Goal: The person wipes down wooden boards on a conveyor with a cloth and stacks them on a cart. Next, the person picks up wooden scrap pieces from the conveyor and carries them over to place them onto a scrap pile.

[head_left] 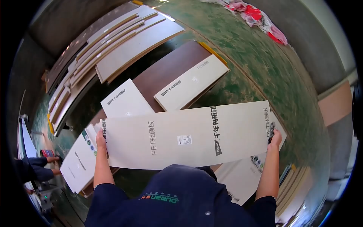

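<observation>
A long white printed board [200, 151] lies across the front of my body, with black lettering and a small label near its middle. My left hand [101, 140] grips its left end, fingers wrapped at the edge. At the right end my right hand [275, 139] holds the other short edge. Beyond the board's far edge are a white printed panel [126, 99] and another white panel [193, 83] on a brown board [170, 64]. Further white panels show below its left end [77, 162] and under its right side [242, 178].
Stacked boards [140, 45] stand at the upper left. More panels [295, 189] are at the lower right. A co-worker [36, 168] is at the far left, near a bucket [47, 153]. Red and white plastic [253, 17] lies by the wall on the green floor [227, 34].
</observation>
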Available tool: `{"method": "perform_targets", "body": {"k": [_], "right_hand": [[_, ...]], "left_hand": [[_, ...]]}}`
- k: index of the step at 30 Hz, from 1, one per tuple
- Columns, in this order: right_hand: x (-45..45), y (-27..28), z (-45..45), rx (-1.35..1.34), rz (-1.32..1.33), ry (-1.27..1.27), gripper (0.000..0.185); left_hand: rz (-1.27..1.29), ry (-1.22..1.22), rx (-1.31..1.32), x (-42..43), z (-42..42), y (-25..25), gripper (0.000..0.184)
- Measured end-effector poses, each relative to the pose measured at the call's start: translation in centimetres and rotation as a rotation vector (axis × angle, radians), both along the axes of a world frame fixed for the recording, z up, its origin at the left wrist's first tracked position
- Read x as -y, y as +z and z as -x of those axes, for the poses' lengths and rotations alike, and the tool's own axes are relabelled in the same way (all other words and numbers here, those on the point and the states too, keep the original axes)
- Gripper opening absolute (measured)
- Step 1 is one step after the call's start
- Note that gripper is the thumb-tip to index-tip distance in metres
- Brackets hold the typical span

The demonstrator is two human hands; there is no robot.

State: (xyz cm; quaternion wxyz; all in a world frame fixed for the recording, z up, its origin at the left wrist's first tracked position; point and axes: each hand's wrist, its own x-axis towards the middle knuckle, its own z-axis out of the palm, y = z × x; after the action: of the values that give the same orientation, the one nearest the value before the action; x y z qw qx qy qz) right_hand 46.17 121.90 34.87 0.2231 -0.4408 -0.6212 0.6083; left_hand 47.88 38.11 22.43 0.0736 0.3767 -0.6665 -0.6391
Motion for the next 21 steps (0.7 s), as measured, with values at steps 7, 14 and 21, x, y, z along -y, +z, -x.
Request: {"method": "perform_targets", "body": {"k": [7,14,21], "right_hand": [[-9.1,-3.6,24.8,0.138,-0.056,0.151,0.016],[-14.1,-8.9,48.5,0.244,-0.06,0.34,0.017],[-14.8,-24.7,67.8,0.357,-0.056,0.46,0.013]], "left_hand": [[0.088,0.043,0.276,-9.9,11.8,-1.9,0.041],[0.18,0.154,0.5,-18.1,18.6,-7.9,0.052],[-0.164,0.302,0.629,-26.5,23.2,-15.9,0.055]]}}
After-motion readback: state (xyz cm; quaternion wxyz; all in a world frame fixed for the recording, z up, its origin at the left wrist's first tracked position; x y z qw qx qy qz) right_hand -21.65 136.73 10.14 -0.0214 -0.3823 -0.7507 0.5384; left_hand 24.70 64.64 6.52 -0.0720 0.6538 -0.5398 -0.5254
